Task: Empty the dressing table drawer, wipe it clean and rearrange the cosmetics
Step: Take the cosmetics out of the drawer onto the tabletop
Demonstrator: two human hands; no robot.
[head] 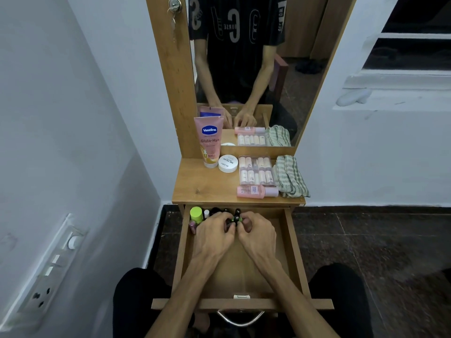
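Note:
The wooden drawer (291,242) is pulled out toward me. Both hands are inside it near the back. My left hand (214,234) and my right hand (258,234) pinch small dark bottles with a green band (236,218) between their fingertips. More small bottles stand at the drawer's back left, among them a lime-green capped one (196,214). On the tabletop (195,186) stand a pink Vaseline tube (209,140), a white round jar (228,163), a clear case of small bottles (256,170), a pink bottle lying down (256,191) and a striped cloth (289,176).
A mirror (300,81) rises behind the tabletop and reflects a person and the items. A white wall with a switch panel (48,272) is at the left. Dark floor lies to the right. The drawer's metal handle (240,319) is between my knees.

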